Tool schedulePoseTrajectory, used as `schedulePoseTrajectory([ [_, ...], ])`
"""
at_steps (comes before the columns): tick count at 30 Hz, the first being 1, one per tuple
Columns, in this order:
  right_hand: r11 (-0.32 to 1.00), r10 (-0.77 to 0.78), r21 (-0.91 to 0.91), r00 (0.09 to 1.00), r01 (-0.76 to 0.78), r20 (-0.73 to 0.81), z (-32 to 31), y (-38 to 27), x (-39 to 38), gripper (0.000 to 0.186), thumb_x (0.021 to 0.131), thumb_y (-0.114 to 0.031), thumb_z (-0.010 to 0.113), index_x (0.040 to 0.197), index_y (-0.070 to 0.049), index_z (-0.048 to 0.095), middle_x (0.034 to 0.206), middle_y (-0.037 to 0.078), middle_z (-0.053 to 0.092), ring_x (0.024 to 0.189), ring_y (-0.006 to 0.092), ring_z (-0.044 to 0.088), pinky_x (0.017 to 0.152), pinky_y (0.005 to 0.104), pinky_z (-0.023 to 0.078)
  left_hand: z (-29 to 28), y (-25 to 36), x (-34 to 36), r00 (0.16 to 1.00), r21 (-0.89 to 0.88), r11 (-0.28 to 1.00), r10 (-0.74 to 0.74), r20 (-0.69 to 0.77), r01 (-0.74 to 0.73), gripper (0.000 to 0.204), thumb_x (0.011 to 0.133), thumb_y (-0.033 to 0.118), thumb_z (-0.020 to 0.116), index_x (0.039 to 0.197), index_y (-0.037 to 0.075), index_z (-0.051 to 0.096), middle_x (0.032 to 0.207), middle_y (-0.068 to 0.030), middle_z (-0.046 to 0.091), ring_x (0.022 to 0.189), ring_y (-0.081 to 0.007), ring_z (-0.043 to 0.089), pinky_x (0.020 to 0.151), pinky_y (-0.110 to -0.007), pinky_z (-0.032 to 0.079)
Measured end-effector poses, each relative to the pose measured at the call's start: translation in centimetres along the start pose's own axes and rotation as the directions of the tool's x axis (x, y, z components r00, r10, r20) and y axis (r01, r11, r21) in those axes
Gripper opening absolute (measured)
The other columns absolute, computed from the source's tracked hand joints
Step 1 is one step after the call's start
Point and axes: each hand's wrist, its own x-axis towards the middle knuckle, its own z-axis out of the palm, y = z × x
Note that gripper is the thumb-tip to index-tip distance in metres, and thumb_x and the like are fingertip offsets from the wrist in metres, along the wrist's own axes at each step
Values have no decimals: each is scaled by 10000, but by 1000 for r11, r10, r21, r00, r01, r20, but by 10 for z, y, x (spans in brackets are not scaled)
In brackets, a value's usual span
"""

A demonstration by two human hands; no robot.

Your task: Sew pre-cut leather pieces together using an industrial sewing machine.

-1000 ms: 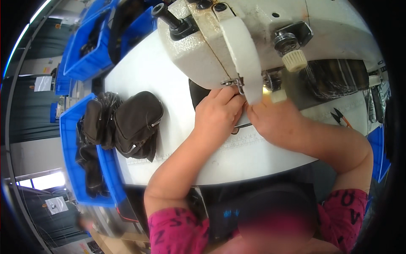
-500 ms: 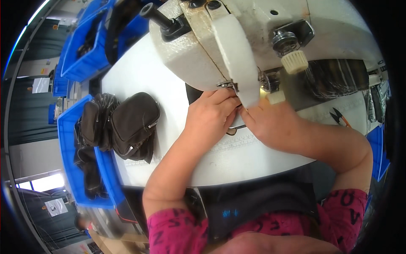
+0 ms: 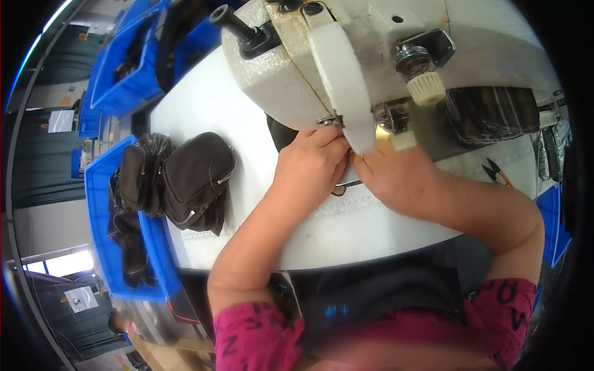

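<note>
Fabric [image 3: 281, 133], dark, lies on the table [image 3: 210, 105] just beyond our left hand [image 3: 309, 164] and right hand [image 3: 396, 176], both pressed under the sewing machine [image 3: 371, 55], grips hidden.

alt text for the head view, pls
Both hands, left hand and right hand, press together under the head of a white sewing machine on a white table. Black pouches lie to the left, spilling from a blue bin.

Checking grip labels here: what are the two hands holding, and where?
Both the left hand and right hand press at dark fabric under the sewing machine; the exact grip is hidden.
</note>
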Motion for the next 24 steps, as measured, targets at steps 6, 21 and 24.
schedulePoseTrajectory([
  [6,1000,22,-13,1000,-22,18,2,5,3,186,752,-97,677,928,-38,656,718,39,628,640,227,637,672,389,456,10,7,1,998,91,995,-45,-52,49,278,812,28,742,1086,63,773,968,-72,701,855,-302,680,716,-397,551],
  [21,999,8,-36,1000,-8,-8,2,8,2,235,758,-101,673,979,-22,655,683,41,631,590,239,616,693,398,463,9,-2,-2,989,170,982,104,-109,-84,287,761,47,754,1043,96,766,1083,-9,717,962,-236,693,738,-363,559],
  [24,1000,21,-4,1000,-21,-7,2,8,2,244,757,-99,676,987,-21,657,699,48,640,593,242,621,705,400,470,5,1,-3,996,166,985,59,-70,-47,291,772,39,748,1057,96,764,1086,-14,723,959,-245,698,747,-370,557],
])
